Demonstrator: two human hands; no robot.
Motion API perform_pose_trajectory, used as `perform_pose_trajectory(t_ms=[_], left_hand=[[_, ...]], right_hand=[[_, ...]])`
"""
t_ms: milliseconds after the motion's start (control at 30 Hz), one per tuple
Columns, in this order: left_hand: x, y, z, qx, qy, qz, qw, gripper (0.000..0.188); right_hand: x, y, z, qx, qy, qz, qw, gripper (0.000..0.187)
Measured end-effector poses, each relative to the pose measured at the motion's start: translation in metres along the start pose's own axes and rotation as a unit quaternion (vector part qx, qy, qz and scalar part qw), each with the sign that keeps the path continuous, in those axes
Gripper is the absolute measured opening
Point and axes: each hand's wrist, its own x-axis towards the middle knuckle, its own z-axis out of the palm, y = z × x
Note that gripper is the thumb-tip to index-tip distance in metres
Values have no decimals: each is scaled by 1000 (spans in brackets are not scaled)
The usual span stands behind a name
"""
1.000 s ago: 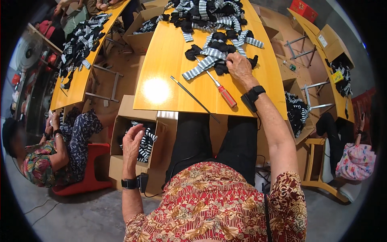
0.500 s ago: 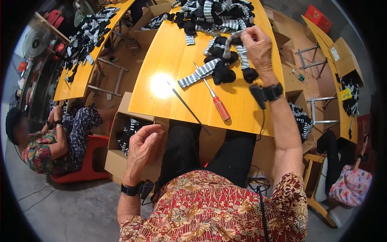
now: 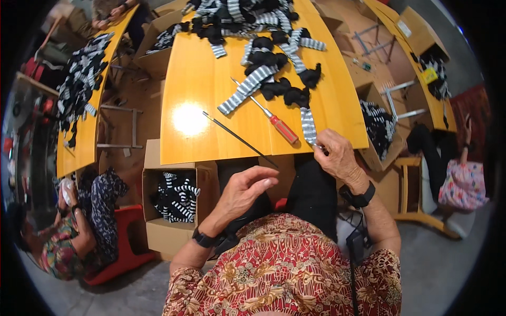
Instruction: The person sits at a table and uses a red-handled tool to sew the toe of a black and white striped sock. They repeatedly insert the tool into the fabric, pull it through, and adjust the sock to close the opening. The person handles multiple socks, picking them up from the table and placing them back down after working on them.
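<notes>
On the yellow table (image 3: pixel 184 79), by its near edge, a grey-striped sock (image 3: pixel 308 125) lay lengthwise away from the right hand (image 3: pixel 340 158), the nearer one, whose grip pinched its close end; the left hand (image 3: pixel 240 195), loosely spread and apparently empty, hung apart leftward

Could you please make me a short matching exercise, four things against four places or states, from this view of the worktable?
Column one
1. Screwdriver with a red handle and metal shaft
2. Thin, straight black rod
3. Person's bare right hand
4. Person's bare left hand

Column two
A. Pinches the end of a grey-and-white striped fabric piece
B. Lies with its shaft crossed by a grey-and-white striped fabric strip
C. Over the lap, fingers extended, nothing visibly held
D. Lies with one end past the yellow wooden table's near edge

Pairs: 1-B, 2-D, 3-A, 4-C
</notes>
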Motion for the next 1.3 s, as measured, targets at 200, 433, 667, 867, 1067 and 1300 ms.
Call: perform_pose_trajectory(t_ms=[200,433,667,867,1067,1300], left_hand=[[25,-9,11,29,-62,8,998,30],[48,-19,37,-23,8,98,995,31],[34,10,57,42,83,126,988,20],[36,17,91,-158,0,83,984,23],[33,18,102,-241,-62,15,969,20],[22,17,82,-164,-46,28,985,22]], right_hand=[[-35,-26,11,139,65,182,971,12],[-47,-55,16,348,72,224,908,11],[-51,-67,2,512,86,165,839,12],[-66,-78,-30,301,145,131,933,16],[-77,-95,-48,118,172,106,972,13],[-79,-80,-38,398,83,168,898,9]])
